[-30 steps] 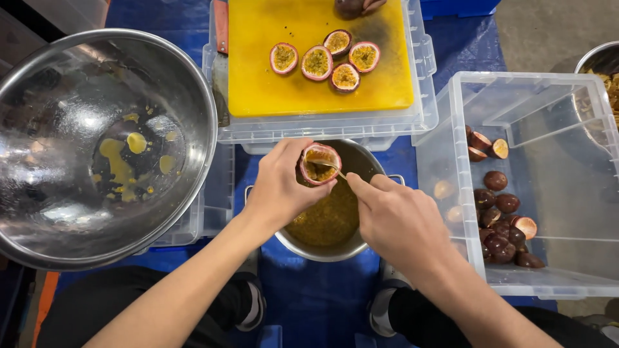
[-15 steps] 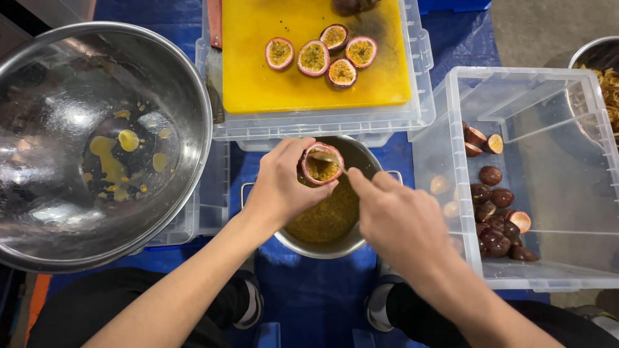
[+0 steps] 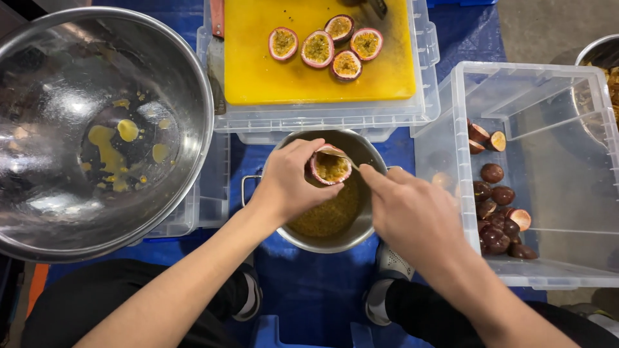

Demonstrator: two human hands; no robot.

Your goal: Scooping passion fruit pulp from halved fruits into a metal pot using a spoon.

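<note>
My left hand grips a halved passion fruit, cut side up, over a small steel pot part full of yellow pulp and seeds. My right hand pinches a spoon whose bowl sits at the fruit's upper rim. Several more passion fruit halves lie cut side up on a yellow cutting board beyond the pot.
A large steel bowl smeared with yellow juice stands at the left. The board rests on a clear plastic bin. At the right, a clear crate holds several dark emptied shells. Another metal bowl shows at the far right.
The view has shifted slightly. My hands stay over the pot with the fruit half; the spoon has moved to the fruit's upper edge.
</note>
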